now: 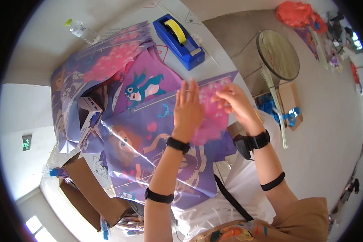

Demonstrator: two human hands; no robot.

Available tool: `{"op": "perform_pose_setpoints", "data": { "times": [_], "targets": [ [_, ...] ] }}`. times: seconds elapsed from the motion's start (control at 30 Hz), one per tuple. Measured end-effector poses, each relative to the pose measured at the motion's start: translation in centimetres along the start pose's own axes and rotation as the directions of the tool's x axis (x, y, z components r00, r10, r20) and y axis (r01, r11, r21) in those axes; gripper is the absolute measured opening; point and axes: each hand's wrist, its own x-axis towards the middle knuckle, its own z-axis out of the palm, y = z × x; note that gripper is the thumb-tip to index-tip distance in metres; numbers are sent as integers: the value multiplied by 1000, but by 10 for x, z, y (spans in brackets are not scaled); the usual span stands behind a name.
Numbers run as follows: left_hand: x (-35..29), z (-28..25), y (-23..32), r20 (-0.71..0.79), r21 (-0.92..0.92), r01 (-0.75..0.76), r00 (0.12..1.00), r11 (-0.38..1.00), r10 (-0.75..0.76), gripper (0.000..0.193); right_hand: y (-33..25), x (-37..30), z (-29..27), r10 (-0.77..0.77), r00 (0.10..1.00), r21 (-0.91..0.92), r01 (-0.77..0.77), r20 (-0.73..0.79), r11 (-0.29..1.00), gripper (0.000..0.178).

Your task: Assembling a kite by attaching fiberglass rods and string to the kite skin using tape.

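A purple printed sheet (149, 139) with cartoon figures and a pink patch lies before me, its near part hanging over my lap. My left hand (188, 115) rests flat on it, fingers stretched and close together. To the right, my right hand (238, 103) is just over the pink part. Its fingers curl toward the thumb; whatever they pinch, if anything, is too small to make out. A thin pale rod (149, 105) runs along the sheet's far edge. Beyond it lies a pink-purple panel (157, 76) with a blue cartoon animal.
A blue tape dispenser (185, 48) with yellow tape stands at the far table edge. Folded printed sheets (80, 76) pile up left, near a clear bottle (82, 31). A cardboard box (88, 185) sits lower left. A round stool (278, 54) and bundled pale sticks (276, 101) are right.
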Motion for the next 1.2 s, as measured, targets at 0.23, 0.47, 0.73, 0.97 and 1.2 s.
{"op": "perform_pose_setpoints", "data": {
  "times": [0.23, 0.47, 0.73, 0.97, 1.2],
  "targets": [
    [-15, -19, -1, 91, -155, -68, 992, 986, 83, 77, -66, 95, 36, -820, 572, -566, 672, -11, 477, 30],
    [-50, -51, -31, -17, -353, 213, 972, 911, -234, 67, -96, 127, 47, -294, 953, -588, 283, 80, 758, 27],
    [-74, -39, -52, 27, -437, 309, 943, 844, -332, 64, -99, 105, 66, -501, 865, -696, 337, -37, 633, 30],
    [-70, -41, -51, 48, -390, 329, 940, 860, -338, 63, -60, 66, 38, -350, 929, -606, 209, -122, 767, 33],
    [-50, -47, -50, -58, -468, 242, 951, 850, -303, 56, 4, 83, 33, -265, 952, -178, 237, -156, 955, 24]
  ]
}}
